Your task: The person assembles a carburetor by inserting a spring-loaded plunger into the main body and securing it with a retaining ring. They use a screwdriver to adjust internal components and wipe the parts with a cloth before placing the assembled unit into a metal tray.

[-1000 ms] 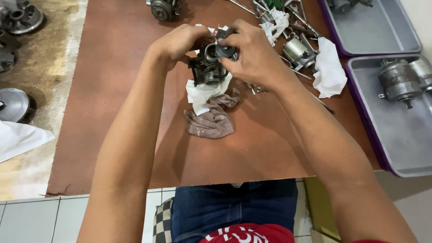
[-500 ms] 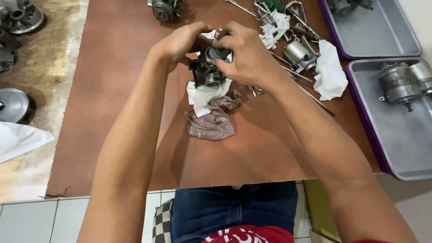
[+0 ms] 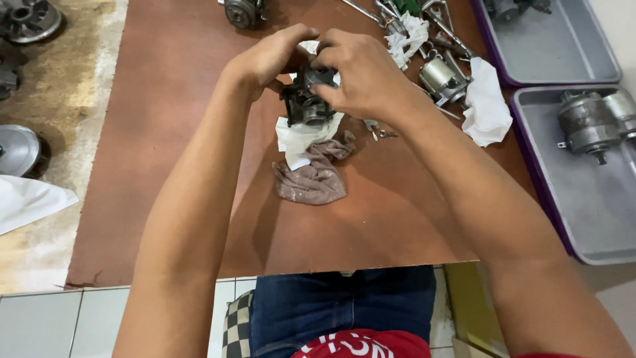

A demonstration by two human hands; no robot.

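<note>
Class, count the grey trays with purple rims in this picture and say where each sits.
2: one grey tray at the top right, another grey tray just below it, cut off by the right edge.

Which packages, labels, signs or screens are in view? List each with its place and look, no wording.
No packages, signs or screens in view.
Print on red shirt: bottom edge, centre; white lettering on red cloth, partly cut off.
Both hands, left hand and right hand, hold a dark metal part with no label visible.

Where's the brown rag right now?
In the head view the brown rag lies crumpled on the brown board, centre, just below the white cloth and the dark metal part held in both hands.
</note>
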